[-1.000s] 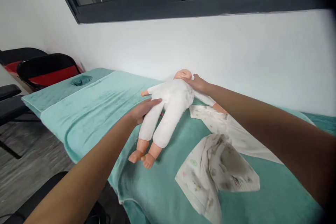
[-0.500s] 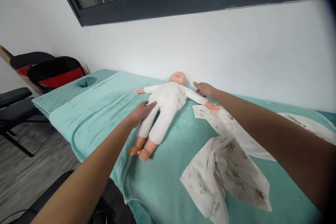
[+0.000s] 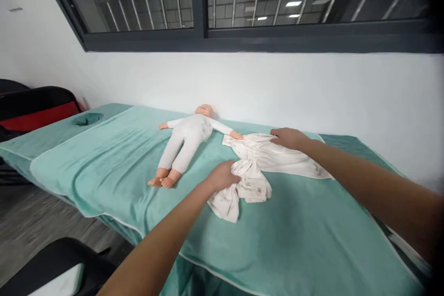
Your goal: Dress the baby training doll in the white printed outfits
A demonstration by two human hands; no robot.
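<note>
A baby doll (image 3: 190, 130) in white lies on its back on the green-covered bed (image 3: 114, 157), head toward the wall and arms spread. To its right is a white printed garment (image 3: 277, 159), spread out and crumpled at its near end. My left hand (image 3: 224, 176) is closed on the bunched near part of this cloth. Farther back, my right hand (image 3: 289, 138) pinches the garment's upper edge. The doll's hand on that side touches the garment's left end.
A window with a dark frame (image 3: 138, 41) and bars is above the white wall (image 3: 243, 83) behind the bed. Black and red chairs (image 3: 41, 113) stand at the left. A black seat (image 3: 65, 263) with a pale flat object is at the lower left.
Both hands have left the doll's sides and moved right onto the garment, taking hold of it. The camera view has shifted, showing more window and more of the bed's right side.
</note>
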